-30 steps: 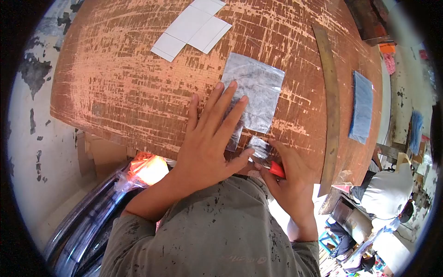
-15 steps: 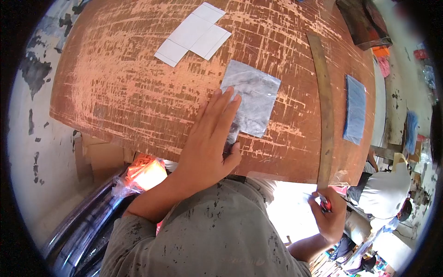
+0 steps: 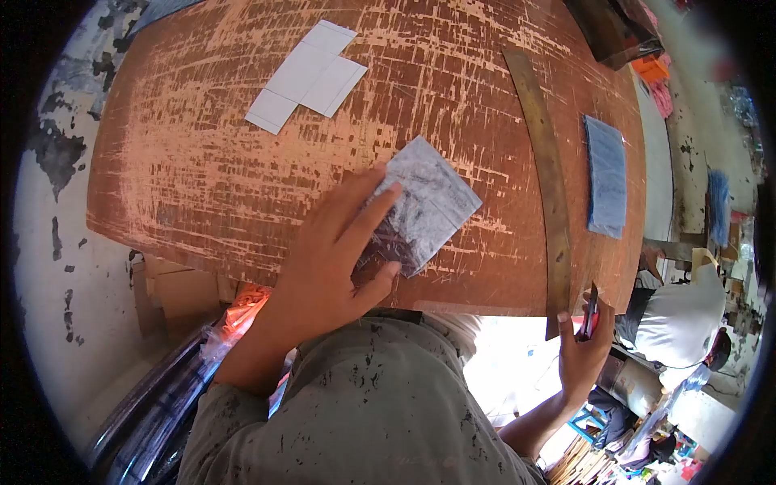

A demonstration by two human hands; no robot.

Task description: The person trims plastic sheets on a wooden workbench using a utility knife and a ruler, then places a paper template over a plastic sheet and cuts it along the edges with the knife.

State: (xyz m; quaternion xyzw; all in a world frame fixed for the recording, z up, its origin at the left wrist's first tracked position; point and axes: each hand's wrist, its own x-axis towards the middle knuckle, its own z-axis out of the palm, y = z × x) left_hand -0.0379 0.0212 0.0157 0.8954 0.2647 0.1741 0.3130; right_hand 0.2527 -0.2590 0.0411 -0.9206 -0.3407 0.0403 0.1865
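Observation:
My left hand (image 3: 335, 246) lies with its fingers spread over the left part of a grey plastic-looking sheet (image 3: 432, 198). The hand covers part of that sheet, which sits turned on the table like a diamond. At the table's front right edge, my right hand (image 3: 584, 347) is closed around a utility knife (image 3: 592, 311) with its dark blade pointing up. Just left of the knife is the near end of a long worn ruler-like strip (image 3: 543, 182), which overhangs the edge. A white cut-out card (image 3: 303, 77) with drawn lines lies farther back on the left.
The scratched brown tabletop (image 3: 186, 178) fills the middle. A blue folded stack (image 3: 605, 176) lies near its right edge, and a dark bag-like item (image 3: 610, 32) at the far right. Plastic-wrapped rolls (image 3: 149, 404) lean below left. Another person (image 3: 679, 327) is at the right.
The grey sheet has turned and shifted towards me, with my left hand moving left and nearer. My right hand has risen slightly, and the knife blade now shows upright.

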